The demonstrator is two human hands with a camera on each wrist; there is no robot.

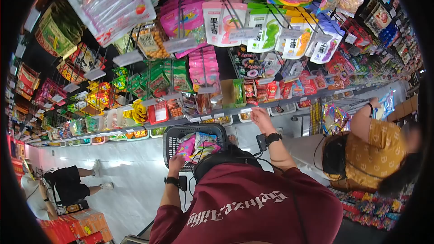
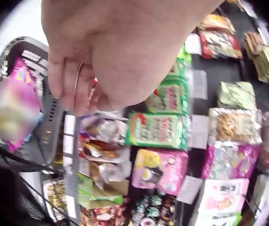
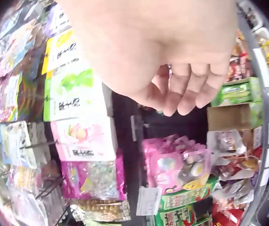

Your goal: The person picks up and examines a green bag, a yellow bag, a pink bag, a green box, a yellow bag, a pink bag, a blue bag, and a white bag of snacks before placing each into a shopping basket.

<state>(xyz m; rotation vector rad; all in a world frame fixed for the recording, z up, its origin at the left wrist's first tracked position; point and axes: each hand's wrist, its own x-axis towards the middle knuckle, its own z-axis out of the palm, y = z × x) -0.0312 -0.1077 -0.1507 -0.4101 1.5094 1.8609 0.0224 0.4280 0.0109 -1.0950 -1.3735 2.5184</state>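
Observation:
My left hand [image 1: 175, 165] is over the near side of a dark grey shopping basket [image 1: 168, 142], its fingers bent loosely with nothing visible between them. Pink and white snack packets [image 1: 186, 146] lie inside the basket. In the left wrist view the left hand [image 2: 96, 56] overlaps green bags [image 2: 155, 129] on the rack. To the basket's right, my right hand [image 1: 261, 119] is raised in front of the lower shelf edge, holding nothing. The right wrist view shows the right hand [image 3: 172, 61] with its fingers slightly curled, above pink egg-printed bags [image 3: 179, 165] and an open cardboard box [image 3: 228, 117].
Hanging pouches [image 1: 266, 29] fill the rack ahead, above a shelf edge [image 1: 194, 119] with price tags. At the right stands a person in a patterned yellow-brown shirt [image 1: 375, 153] with shiny bags [image 1: 335, 118]. Another person in black shorts [image 1: 70, 185] is at the left, beside orange boxes [image 1: 86, 226].

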